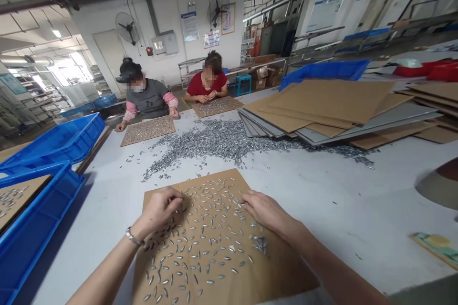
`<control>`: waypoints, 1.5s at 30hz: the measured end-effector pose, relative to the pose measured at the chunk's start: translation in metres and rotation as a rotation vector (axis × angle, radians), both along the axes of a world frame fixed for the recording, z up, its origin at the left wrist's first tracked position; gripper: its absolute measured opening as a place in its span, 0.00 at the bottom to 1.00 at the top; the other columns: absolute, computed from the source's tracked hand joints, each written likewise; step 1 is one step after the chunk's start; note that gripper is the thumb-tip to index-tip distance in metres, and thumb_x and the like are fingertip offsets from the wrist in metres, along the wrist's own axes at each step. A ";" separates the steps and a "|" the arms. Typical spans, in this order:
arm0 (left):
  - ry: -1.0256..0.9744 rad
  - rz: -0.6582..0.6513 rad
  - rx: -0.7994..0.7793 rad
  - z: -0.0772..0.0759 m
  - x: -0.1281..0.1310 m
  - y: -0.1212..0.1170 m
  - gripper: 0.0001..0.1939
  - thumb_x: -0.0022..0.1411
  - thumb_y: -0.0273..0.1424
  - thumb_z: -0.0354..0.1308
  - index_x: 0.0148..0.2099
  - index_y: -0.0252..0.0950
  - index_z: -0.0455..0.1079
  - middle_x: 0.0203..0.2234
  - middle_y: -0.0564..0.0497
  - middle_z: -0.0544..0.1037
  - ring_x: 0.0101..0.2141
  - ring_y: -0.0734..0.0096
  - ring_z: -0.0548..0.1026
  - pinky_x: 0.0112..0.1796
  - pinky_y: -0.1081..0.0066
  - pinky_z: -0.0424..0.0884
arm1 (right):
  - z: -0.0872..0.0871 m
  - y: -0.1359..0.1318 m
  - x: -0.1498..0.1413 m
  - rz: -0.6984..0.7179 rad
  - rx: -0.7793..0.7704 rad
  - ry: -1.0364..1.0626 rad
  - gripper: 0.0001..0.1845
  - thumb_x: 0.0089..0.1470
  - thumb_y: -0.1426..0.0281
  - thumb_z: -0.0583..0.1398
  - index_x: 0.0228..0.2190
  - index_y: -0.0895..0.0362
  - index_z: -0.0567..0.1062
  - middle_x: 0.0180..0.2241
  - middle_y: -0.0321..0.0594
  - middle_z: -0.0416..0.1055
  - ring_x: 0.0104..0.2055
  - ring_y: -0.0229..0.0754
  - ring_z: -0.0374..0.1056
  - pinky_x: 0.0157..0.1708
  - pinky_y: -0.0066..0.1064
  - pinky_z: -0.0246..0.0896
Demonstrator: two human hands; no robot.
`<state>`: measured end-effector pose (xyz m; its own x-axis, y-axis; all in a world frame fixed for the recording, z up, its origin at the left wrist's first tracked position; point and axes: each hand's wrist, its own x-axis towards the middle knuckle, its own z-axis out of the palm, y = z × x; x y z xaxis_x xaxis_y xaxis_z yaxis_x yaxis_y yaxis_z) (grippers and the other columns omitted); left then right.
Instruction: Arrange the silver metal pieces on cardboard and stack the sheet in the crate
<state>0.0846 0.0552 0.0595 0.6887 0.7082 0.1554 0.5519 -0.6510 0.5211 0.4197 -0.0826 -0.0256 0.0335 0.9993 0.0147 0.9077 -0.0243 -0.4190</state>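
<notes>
A brown cardboard sheet (275, 271) lies on the table before me, dotted with spindle-shaped silvery metal pieces (193, 243). Over its far left part is my left hand (161, 209), a metal band at the wrist, thumb and fingers pinched together. What sits between those fingers is hidden. My right hand (266, 209) is at the sheet's right side, its fingertips closed close to the metal pieces; whether one is in them I cannot make out. Below the right hand, a small cluster of metal pieces (260, 245) is bunched together on the cardboard.
A large heap of loose metal pieces (214, 140) spreads across the white table (304, 190). Stacked cardboard sheets (329, 100) stand at right, blue bins (43, 219) at left. Across the table sit two people (148, 97), (211, 81) with cardboard sheets of their own.
</notes>
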 end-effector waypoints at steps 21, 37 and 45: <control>0.113 -0.245 0.042 -0.051 0.157 0.029 0.11 0.67 0.26 0.52 0.35 0.37 0.75 0.37 0.44 0.81 0.39 0.64 0.77 0.44 0.69 0.72 | 0.000 0.049 0.006 -0.058 -0.007 -0.222 0.12 0.64 0.78 0.52 0.39 0.58 0.76 0.42 0.50 0.76 0.40 0.46 0.75 0.35 0.32 0.59; 0.145 -0.248 0.023 -0.055 0.149 0.033 0.12 0.68 0.27 0.51 0.34 0.36 0.73 0.38 0.45 0.80 0.38 0.66 0.76 0.41 0.70 0.71 | 0.024 0.044 0.026 -0.135 -0.035 -0.143 0.16 0.66 0.73 0.51 0.37 0.56 0.79 0.41 0.46 0.76 0.42 0.44 0.73 0.38 0.30 0.57; 0.271 -0.274 0.044 -0.060 0.172 0.027 0.11 0.63 0.21 0.53 0.33 0.36 0.75 0.38 0.44 0.80 0.41 0.64 0.77 0.46 0.70 0.72 | 0.007 0.038 0.020 -0.160 -0.079 -0.104 0.15 0.67 0.70 0.53 0.33 0.56 0.78 0.40 0.45 0.78 0.43 0.44 0.74 0.38 0.30 0.55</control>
<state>0.2564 0.0820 -0.0003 0.8717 0.4889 -0.0324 0.4683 -0.8118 0.3489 0.4394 -0.0451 -0.0185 0.1943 0.9796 -0.0521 0.9278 -0.2007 -0.3144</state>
